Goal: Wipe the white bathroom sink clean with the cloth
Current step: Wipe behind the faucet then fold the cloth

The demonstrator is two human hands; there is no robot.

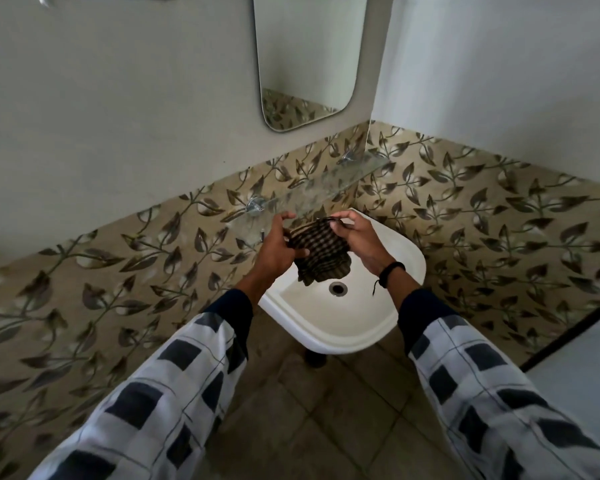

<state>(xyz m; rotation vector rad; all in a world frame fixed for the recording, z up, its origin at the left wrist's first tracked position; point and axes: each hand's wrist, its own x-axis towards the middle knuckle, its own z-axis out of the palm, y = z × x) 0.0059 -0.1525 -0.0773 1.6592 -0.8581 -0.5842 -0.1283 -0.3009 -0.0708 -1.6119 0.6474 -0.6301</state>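
Cloth [321, 252] held both hands, hanging over sink [343, 327].

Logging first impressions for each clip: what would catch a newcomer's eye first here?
Both hands, the left hand and right hand, hold a dark checked cloth bunched above the white sink at centre, its drain just below the cloth. Leaf-patterned tiles band the lower walls, and a mirror hangs above a glass shelf.

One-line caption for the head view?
Both hands, left hand and right hand, hold a checked cloth above the white sink.
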